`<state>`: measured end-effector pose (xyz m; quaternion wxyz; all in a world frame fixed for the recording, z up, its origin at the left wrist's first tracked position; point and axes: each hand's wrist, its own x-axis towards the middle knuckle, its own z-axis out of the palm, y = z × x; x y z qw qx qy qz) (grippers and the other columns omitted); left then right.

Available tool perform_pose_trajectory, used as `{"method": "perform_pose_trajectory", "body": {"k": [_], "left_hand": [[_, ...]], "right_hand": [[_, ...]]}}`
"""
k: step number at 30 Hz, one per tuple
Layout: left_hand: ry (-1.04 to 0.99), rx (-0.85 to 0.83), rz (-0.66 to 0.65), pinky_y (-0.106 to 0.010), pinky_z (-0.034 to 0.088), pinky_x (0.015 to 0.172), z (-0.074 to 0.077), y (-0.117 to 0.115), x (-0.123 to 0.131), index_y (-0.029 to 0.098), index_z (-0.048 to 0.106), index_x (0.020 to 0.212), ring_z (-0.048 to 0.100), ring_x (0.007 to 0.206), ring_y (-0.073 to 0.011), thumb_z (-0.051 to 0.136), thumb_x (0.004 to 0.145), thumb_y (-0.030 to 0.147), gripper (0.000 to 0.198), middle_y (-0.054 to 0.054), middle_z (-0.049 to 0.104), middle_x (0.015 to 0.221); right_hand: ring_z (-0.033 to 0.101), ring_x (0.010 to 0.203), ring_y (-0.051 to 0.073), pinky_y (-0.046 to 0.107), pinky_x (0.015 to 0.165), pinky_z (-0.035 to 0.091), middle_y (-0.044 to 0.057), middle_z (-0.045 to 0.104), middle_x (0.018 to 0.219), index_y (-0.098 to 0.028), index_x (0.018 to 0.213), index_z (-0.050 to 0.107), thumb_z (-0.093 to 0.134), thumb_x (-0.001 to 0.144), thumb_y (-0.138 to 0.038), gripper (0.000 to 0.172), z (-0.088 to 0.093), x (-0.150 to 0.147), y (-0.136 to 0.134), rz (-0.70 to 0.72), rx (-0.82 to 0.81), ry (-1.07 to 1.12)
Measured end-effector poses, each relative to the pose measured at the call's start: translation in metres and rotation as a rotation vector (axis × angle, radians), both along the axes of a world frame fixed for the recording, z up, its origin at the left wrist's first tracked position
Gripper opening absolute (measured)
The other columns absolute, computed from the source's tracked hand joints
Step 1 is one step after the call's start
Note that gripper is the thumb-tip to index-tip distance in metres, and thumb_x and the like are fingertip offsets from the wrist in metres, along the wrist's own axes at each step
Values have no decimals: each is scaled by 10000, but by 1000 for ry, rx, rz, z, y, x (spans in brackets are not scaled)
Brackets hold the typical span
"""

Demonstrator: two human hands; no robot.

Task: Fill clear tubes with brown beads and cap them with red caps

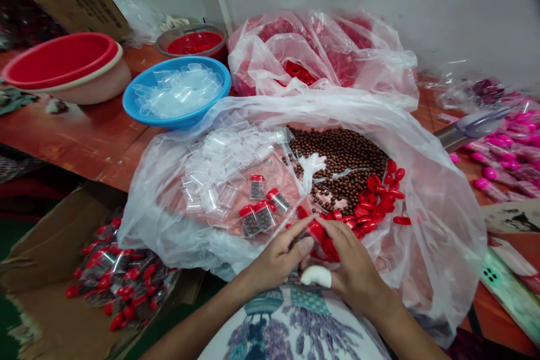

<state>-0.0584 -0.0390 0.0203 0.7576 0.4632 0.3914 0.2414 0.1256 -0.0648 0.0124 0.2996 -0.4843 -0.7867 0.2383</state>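
Note:
My left hand (280,253) and my right hand (352,261) meet at the near edge of the plastic sheet. Between them is a small clear container with a red cap (314,229), partly hidden by the fingers. My left hand closes on its body, and my right fingers press at the cap. White wrapping covers the right thumb. Loose red caps (373,199) lie just beyond my right hand, beside a spread of small brown beads (341,149). Several filled containers (264,216) with red caps lie ahead of my left hand. Clear empty containers (219,163) are heaped behind those.
A blue basin (135,102) of clear pieces stands at the back left, near stacked basins (120,67). Behind the sheet is a plastic bag (379,62) of red pieces. A cardboard box (34,259) of red-capped containers sits lower left. Pink-capped items (512,140) lie right.

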Motion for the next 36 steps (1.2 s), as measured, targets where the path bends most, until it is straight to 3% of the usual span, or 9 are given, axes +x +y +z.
{"method": "perform_pose_trajectory", "body": {"k": [3, 5, 7, 9, 11, 18, 26, 30, 36], "left_hand": [[50, 77, 20, -263, 480, 631, 2, -2, 4, 213, 240, 1429, 586, 709, -158, 414, 888, 432, 609, -42, 628, 783], [92, 186, 51, -332, 478, 855, 3, -2, 5, 228, 260, 1424, 577, 1013, -218, 420, 883, 426, 598, -95, 630, 1094], [124, 284, 68, -363, 312, 1066, 3, -2, 6, 234, 266, 1421, 376, 1284, -234, 420, 888, 403, 580, -74, 435, 1389], [140, 323, 60, -352, 170, 1133, 3, -3, 7, 236, 234, 1430, 200, 1375, -214, 397, 904, 373, 568, -26, 247, 1495], [145, 326, 50, -333, 129, 1143, 3, -3, 8, 236, 193, 1439, 134, 1390, -195, 378, 915, 352, 568, -4, 170, 1515], [188, 378, 91, -338, 128, 1145, -2, -8, 14, 207, 148, 1447, 154, 1385, -191, 363, 923, 320, 578, -27, 139, 1521], [242, 358, 136, -312, 157, 1138, -12, -15, 17, 182, 186, 1441, 181, 1379, -185, 352, 925, 332, 563, -48, 201, 1507], [234, 289, 125, -328, 148, 1139, -14, -11, 18, 185, 238, 1428, 210, 1371, -193, 365, 915, 368, 559, -50, 235, 1498], [198, 119, 111, -332, 163, 1131, -23, 7, 24, 203, 336, 1388, 209, 1372, -202, 428, 877, 435, 569, -41, 306, 1472]], "right_hand": [[475, 1172, 309, 484, 929, 460, 180, 479, 1281, -155, 1400, 218, 637, 766, -391, 796, -3, -5, -2, -24, 32, -100], [476, 1174, 310, 491, 934, 455, 186, 472, 1292, -149, 1402, 199, 618, 776, -342, 778, -3, -7, -1, -23, 58, -131], [483, 1166, 313, 494, 933, 454, 189, 472, 1297, -140, 1404, 192, 619, 760, -313, 791, -2, -9, 0, -15, 64, -149], [489, 1158, 310, 490, 927, 458, 187, 478, 1292, -136, 1401, 194, 611, 744, -275, 791, -1, -12, 2, -18, 60, -150], [493, 1153, 300, 481, 924, 461, 181, 483, 1283, -140, 1390, 210, 590, 731, -221, 764, -1, -14, 3, -27, 54, -135], [544, 1068, 268, 437, 884, 482, 144, 533, 1207, -174, 1330, 286, 583, 678, -157, 718, -3, -18, 9, -13, 0, -55], [571, 1008, 271, 412, 848, 490, 157, 570, 1140, -133, 1275, 359, 564, 669, -156, 640, -12, -21, 5, -36, 74, -90], [576, 977, 275, 421, 831, 489, 151, 585, 1110, -132, 1264, 380, 614, 655, -187, 656, -16, -22, 5, -57, 13, -110], [456, 1192, 260, 425, 983, 397, 141, 468, 1318, -180, 1389, 252, 647, 704, -210, 792, -18, -15, 5, -85, -32, -40]]}}
